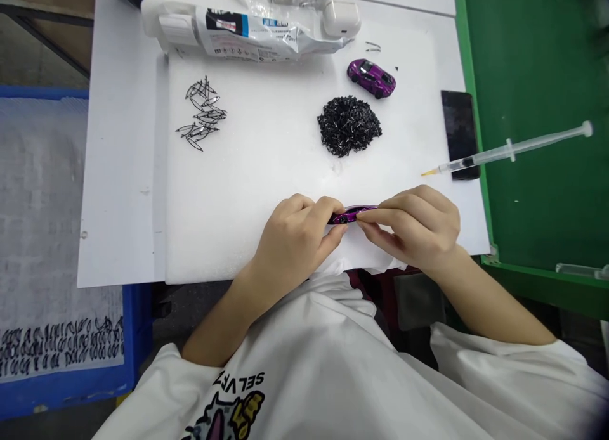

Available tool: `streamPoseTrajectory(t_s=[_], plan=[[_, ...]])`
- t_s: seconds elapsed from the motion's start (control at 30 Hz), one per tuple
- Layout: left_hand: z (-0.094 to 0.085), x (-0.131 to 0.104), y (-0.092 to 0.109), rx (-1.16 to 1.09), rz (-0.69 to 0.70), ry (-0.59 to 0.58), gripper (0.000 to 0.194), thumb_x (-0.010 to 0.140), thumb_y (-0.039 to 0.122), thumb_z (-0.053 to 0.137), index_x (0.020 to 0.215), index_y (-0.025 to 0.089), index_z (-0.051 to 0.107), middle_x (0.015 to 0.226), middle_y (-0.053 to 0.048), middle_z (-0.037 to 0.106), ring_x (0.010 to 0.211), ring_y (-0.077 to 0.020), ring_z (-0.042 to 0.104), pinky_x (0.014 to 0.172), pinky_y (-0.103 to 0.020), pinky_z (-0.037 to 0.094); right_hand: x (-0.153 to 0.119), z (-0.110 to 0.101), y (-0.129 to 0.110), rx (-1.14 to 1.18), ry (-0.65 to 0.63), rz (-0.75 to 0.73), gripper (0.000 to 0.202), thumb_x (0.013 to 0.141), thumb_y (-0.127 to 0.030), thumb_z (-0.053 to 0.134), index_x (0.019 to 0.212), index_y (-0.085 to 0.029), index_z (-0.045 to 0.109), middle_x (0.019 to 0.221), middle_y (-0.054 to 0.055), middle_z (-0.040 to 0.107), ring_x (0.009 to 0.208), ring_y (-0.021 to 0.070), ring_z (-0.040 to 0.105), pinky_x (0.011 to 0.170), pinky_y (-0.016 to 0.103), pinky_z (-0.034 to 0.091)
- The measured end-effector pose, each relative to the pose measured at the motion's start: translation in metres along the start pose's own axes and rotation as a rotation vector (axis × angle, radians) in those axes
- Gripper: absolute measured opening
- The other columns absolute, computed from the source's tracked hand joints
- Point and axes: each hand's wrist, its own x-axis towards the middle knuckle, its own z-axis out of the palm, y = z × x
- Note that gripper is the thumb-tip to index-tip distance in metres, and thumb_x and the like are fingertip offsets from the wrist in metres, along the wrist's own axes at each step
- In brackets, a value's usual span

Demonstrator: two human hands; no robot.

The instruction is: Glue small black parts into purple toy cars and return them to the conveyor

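Evidently, the work is in mid-course. At its centre I find a small glossy purple toy car with black wheels, near the front edge of a thick white foam-like sheet; whether it rests on the sheet or is held just above it, I cannot tell. I judge this car unfinished, since both hands are engaged on it. Plenty of loose stock remains: a round heap of tiny shiny black slivers beyond the hands, and a scatter of thin black pointed loops to the left. A second glossy purple toy car stands beside the heap, touched by no hand; I cannot establish whether it is complete.

As to the fingers, I record the car lying between the two hands. The left hand pinches its left end between thumb and forefinger. The right hand has its fingertips against the right end and near side, covering part of the body; I cannot confirm whether they also grip any small piece.

Farther out, I note a clear plastic syringe with a yellow tip lying across a black rectangular phone, well apart from the car.
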Motion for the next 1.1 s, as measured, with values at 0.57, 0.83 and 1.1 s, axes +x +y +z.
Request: streamPoseTrajectory(t_s=[0.57,0.83,1.1], plan=[[0.0005,-0.0004,-0.0011,0.002,0.004,0.008,0.009,0.087,0.024,0.054,0.091,0.017,0.057,0.08,0.0,0.067,0.076,-0.0156,0.057,0.07,-0.027,0.047,-0.0042,0.0064,-0.002,0.075,0.051,0.024,0.015,0.074,-0.015,0.068,0.086,-0.023,0.063,0.061,-0.002,0.061,0.055,0.0097,0.047,0.051,0.024,0.043],[0.0011,-0.0003,-0.0003,0.009,-0.01,-0.002,0.009,0.088,0.025,0.052,0.092,0.018,0.056,0.079,0.0,0.067,0.077,-0.0157,0.057,0.071,-0.027,0.047,-0.0037,0.0062,-0.0023,0.101,0.041,0.025,0.017,0.073,-0.014,0.067,0.086,-0.025,0.064,0.059,-0.003,0.06,0.054,0.0104,0.047,0.05,0.024,0.044],[0.0001,0.0003,0.0006,0.003,-0.018,-0.008,0.011,0.087,0.024,0.053,0.093,0.016,0.057,0.077,-0.001,0.066,0.077,-0.0163,0.057,0.071,-0.028,0.048,-0.0066,0.0054,-0.0016,-0.004,-0.002,0.059,0.014,0.078,-0.019,0.063,0.083,-0.031,0.067,0.054,-0.003,0.056,0.05,0.0097,0.045,0.049,0.024,0.041]])
